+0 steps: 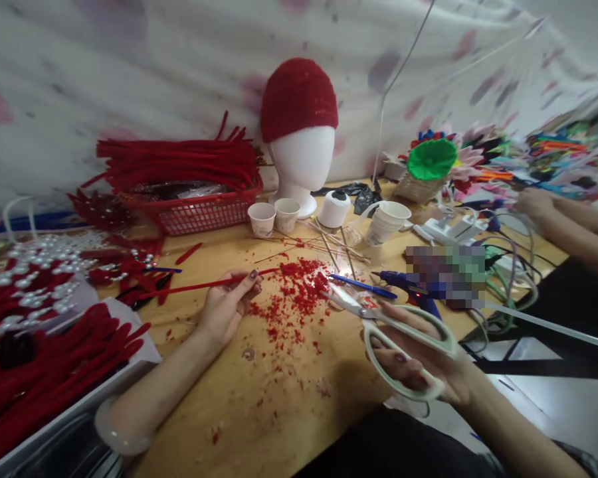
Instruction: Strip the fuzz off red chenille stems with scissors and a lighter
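Between thumb and fingers, my left hand [226, 309] pinches a thin red pipe cleaner [194, 286] that runs left to right across the table. My right hand [413, 355] has its fingers through the handles of a pair of scissors [373, 318] with pale green grips. The scissors point left and their tips lie apart from the pipe cleaner. A heap of red fuzz clippings [301, 285] covers the wood between both hands. Just beyond the blades rests a blue pen [363, 286].
A red basket [204, 216] of fuzzy red stems stands behind, beside a white mannequin head [303, 156] in a red cap. Paper cups [262, 219], a thread spool [334, 209] and a blue glue gun [413, 284] with cords are near. A co-worker's hand [541, 207] is at right.
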Demonstrator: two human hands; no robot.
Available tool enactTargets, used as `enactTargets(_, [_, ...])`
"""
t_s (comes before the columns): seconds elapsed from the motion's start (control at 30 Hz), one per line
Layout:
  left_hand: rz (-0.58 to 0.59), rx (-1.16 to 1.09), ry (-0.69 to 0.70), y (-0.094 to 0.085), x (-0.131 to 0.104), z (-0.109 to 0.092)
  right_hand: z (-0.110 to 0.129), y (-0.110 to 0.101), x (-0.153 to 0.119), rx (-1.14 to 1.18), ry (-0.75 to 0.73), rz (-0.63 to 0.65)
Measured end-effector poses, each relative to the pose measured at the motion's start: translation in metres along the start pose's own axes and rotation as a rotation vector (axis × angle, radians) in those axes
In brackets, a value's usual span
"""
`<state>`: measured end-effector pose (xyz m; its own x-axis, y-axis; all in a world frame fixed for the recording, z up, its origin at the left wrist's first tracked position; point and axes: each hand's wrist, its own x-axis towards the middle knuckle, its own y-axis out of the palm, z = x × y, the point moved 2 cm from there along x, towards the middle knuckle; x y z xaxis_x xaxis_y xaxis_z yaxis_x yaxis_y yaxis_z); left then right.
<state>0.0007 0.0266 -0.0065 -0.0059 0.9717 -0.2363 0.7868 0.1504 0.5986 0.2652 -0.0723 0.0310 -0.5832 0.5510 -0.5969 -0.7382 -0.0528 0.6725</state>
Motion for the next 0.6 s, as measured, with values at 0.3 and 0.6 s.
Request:
enactTargets(0.3, [0.024, -0.007, -0.023, 0.001, -0.003, -0.001, -0.021, 0.006, 0.010, 0.275, -0.004, -0.069])
enactTargets(0.6, [0.032, 0.005, 0.025, 0.001, -0.004, 0.000, -0.019, 0.006, 0.009, -0.228, -0.250, -0.063])
